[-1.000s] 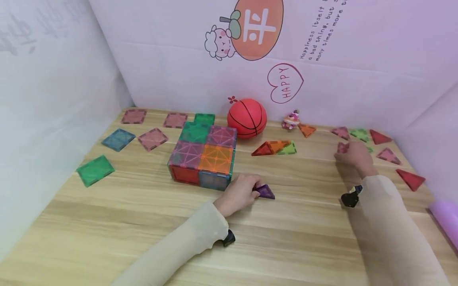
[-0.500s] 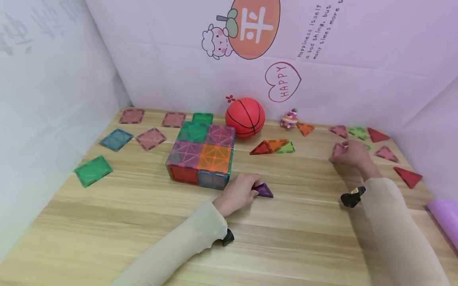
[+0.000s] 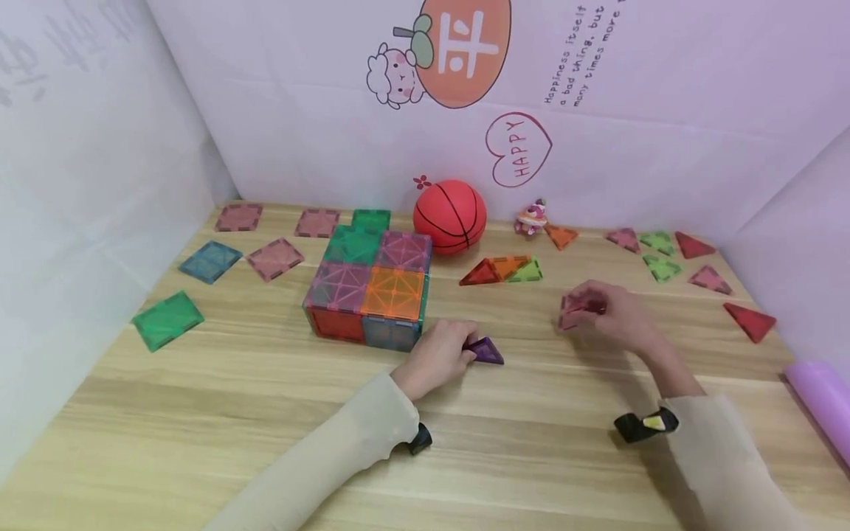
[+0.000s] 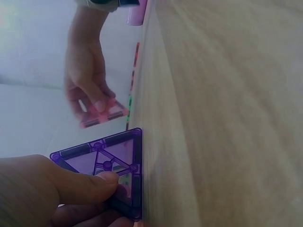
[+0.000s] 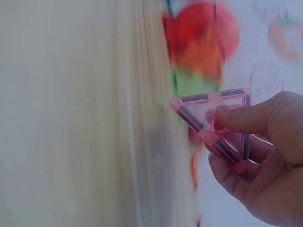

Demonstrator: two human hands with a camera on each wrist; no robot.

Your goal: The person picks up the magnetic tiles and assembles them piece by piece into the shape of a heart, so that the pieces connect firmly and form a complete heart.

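In the head view my left hand (image 3: 438, 358) pinches a purple triangular magnetic tile (image 3: 487, 351) that stands on the table, just right of a box of coloured tiles. The left wrist view shows thumb and fingers on either side of this purple tile (image 4: 111, 163). My right hand (image 3: 614, 313) holds a pink triangular magnetic tile (image 3: 569, 313) above the table. The pink tile (image 5: 218, 120) lies between thumb and fingers in the right wrist view. The tile box (image 3: 368, 295) has purple, green and orange squares on top, with red and blue sides.
A red toy basketball (image 3: 449, 217) and a small figurine (image 3: 531, 218) stand at the back wall. Red, orange and green triangles (image 3: 508, 270) form a standing row. Loose triangles (image 3: 750, 321) lie at right, loose squares (image 3: 168, 319) at left. A purple roll (image 3: 820, 405) is at the right edge.
My right hand has lifted the pink triangle from the group at right and carried it left and toward me. The left hand stays in place with the purple triangle.
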